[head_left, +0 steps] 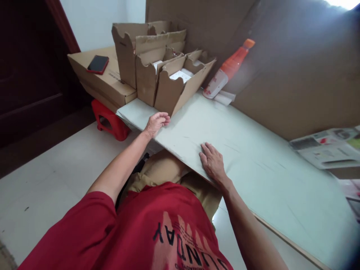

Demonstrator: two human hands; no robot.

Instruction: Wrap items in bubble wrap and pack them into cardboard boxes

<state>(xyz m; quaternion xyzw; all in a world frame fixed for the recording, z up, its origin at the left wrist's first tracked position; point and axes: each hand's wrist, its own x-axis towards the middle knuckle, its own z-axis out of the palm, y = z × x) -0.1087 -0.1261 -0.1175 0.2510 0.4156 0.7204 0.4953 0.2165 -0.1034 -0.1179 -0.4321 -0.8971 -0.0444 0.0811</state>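
Note:
My left hand (157, 123) is at the table's near edge, just in front of the lower corner of a cardboard bin (168, 87). Its fingers are loosely bent, with nothing visible in them; whether they touch the bin I cannot tell. My right hand (213, 161) rests palm down on the pale green tabletop (253, 180), fingers extended and holding nothing. White flat pieces (181, 75) lie inside the nearest bin. Beside it stand a middle bin (146, 80) and a taller bin (125, 56); most of their contents are hidden.
An orange-capped bottle (229, 69) stands behind the bins against a cardboard wall (295, 75). Left of them, a phone (98, 64) lies on a closed carton (92, 84), above a red stool (111, 122). Printed papers (327, 150) are at the far right.

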